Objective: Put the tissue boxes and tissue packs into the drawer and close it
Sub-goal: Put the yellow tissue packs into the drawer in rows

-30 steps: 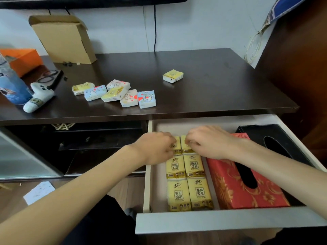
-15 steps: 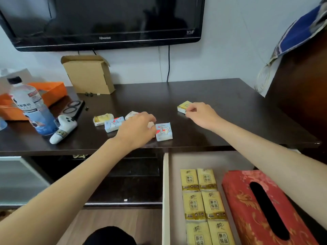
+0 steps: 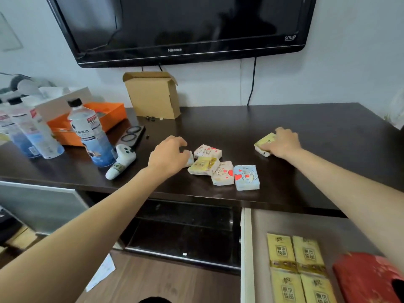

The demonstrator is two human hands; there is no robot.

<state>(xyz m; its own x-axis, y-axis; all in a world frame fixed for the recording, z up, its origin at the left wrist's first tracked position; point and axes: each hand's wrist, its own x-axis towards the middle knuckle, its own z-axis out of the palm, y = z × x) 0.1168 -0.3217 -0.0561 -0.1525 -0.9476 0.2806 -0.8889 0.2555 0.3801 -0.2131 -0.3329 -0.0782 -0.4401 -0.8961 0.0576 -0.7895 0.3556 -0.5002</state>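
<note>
Several small tissue packs lie in a cluster (image 3: 220,167) near the front of the dark cabinet top (image 3: 317,127), the nearest one blue with red hearts (image 3: 246,177). My left hand (image 3: 168,158) curls over the cluster's left end, fingers on a pack (image 3: 190,159) that it mostly hides. My right hand (image 3: 284,143) presses down on a lone yellow pack (image 3: 263,142) further right. Below, the open drawer (image 3: 247,248) holds rows of yellow packs (image 3: 295,259) and a red tissue box (image 3: 367,278).
On the cabinet's left stand water bottles (image 3: 91,132), an orange tray (image 3: 107,114), a white controller (image 3: 121,160) and a cardboard box (image 3: 153,95). A television (image 3: 175,29) hangs on the wall. A sheet of paper (image 3: 100,272) lies on the floor.
Both hands left the drawer and reached up to the cabinet top. The left hand has come down on the cluster's left packs and the right hand on the lone yellow pack.
</note>
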